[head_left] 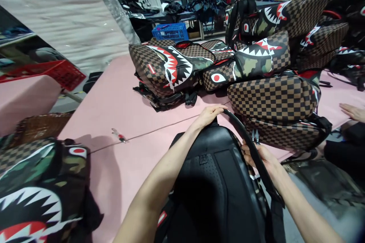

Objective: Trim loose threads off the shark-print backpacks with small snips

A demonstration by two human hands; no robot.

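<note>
A black backpack (211, 182) stands in front of me with its padded back panel towards me. My left hand (211, 114) is closed on the upper end of its black shoulder strap (251, 146), near the top of the bag. My right hand (264, 157) is beside the bag's right edge, behind the strap, with its fingers curled. Thread snips (255, 136) stick up out of that hand, blades upward; their handle is hidden. On the pink table (148, 136) lies a small red-handled tool (119, 135), and a cord (162, 126) runs across the tabletop.
Checkered shark-mouth backpacks (176, 66) are piled along the far side, with more stacked at right (268, 98). Another camouflage shark backpack (42, 190) sits at left. A co-worker's hand (353, 112) rests at the right edge. Red (65, 76) and blue crates (170, 32) stand beyond.
</note>
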